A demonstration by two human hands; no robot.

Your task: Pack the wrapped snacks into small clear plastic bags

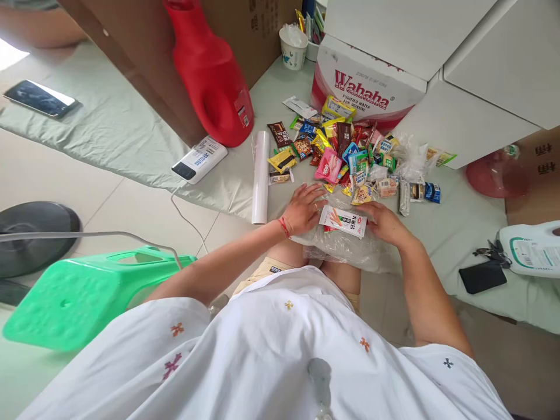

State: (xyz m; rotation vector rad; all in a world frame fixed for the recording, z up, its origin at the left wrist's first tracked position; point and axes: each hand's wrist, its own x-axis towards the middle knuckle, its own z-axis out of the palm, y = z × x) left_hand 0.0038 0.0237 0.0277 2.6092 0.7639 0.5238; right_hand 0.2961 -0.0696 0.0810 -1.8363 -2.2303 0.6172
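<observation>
A clear plastic bag point(350, 251) lies spread at the near edge of the green-grey covered surface, in front of my lap. On the bag rests a white snack packet point(343, 221) with dark printed characters, and a bit of red shows under it. My left hand point(304, 209) lies on the bag's left side, fingers stretched out and apart, just left of the packet. At the packet's right end is my right hand point(385, 223), its fingers extended over the bag beside a yellow biscuit packet point(363, 195). Beyond both hands spreads a pile of small wrapped snacks point(345, 146).
Behind the snacks stands a Wahaha carton point(365, 87) below white drawers. Left of them are a white roll point(261, 178), a power bank point(200, 159) with a cable and a red jug point(214, 76). A green plastic stool point(87, 297) stands left; a black wallet point(482, 276) lies right.
</observation>
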